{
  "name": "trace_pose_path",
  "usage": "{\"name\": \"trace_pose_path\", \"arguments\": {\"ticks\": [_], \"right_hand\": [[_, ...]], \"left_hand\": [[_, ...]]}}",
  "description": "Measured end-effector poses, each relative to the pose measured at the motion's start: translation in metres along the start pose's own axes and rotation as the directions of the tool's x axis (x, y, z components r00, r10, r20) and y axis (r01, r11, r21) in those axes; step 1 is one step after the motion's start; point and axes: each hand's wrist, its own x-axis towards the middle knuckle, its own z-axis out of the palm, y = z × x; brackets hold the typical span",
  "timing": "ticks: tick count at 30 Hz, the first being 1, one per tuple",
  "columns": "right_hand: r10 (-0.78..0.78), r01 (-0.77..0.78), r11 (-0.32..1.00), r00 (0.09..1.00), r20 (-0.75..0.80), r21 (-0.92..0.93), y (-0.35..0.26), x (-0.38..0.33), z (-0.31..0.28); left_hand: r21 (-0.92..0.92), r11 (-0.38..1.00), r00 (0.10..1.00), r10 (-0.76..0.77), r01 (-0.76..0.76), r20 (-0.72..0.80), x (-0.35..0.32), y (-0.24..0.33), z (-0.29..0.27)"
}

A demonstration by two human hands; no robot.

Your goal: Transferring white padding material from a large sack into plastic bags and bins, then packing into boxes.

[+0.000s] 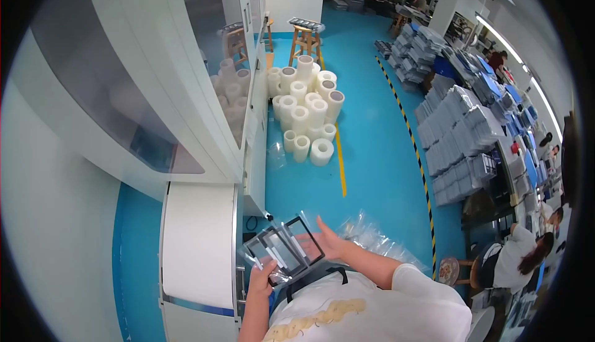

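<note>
In front of my body, several flat clear panels with black frames lie overlapped in a fanned row, with clear film showing at their edges. My left hand is closed on the near left side of this row, thumb on top. My right hand reaches to the rightmost framed panel. Its fingers lie flat behind that panel and show through the clear middle, while the thumb points up, away from the frame. How firmly the right fingers touch the panel cannot be made out.
A big white machine stands left, with a white flat surface beside me. Ahead, film rolls crowd the blue floor before a wooden stool. Crumpled clear film lies right. Past a striped line, stacked trays and a seated person.
</note>
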Motion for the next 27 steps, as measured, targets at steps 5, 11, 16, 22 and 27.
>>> {"name": "trace_pose_path", "arguments": {"ticks": [5, 11, 16, 22, 27], "right_hand": [[-0.183, -0.105, 0.786, 0.902, -0.391, -0.61, 0.02, -0.012, 0.002], [-0.493, -0.151, 0.667, 0.645, -0.584, -0.729, -0.008, -0.035, -0.013], [-0.59, -0.076, 0.676, 0.541, -0.6, -0.733, -0.072, -0.05, -0.017], [-0.676, -0.013, 0.598, 0.529, -0.513, -0.801, -0.181, -0.074, -0.05], [-0.829, -0.03, 0.44, 0.371, -0.419, -0.897, -0.266, -0.111, -0.046]], "left_hand": [[0.26, 0.961, 0.99, -0.06, 0.091, -0.126, -0.006, 0.007, 0.008], [0.482, 0.873, 0.997, -0.05, 0.076, -0.065, 0.056, -0.002, 0.062], [0.619, 0.783, 0.997, -0.07, 0.063, -0.013, 0.118, -0.005, 0.111], [0.688, 0.721, 0.994, -0.111, 0.09, -0.015, 0.214, -0.016, 0.184], [0.723, 0.664, 0.968, -0.25, 0.191, -0.026, 0.284, -0.015, 0.271]]}}
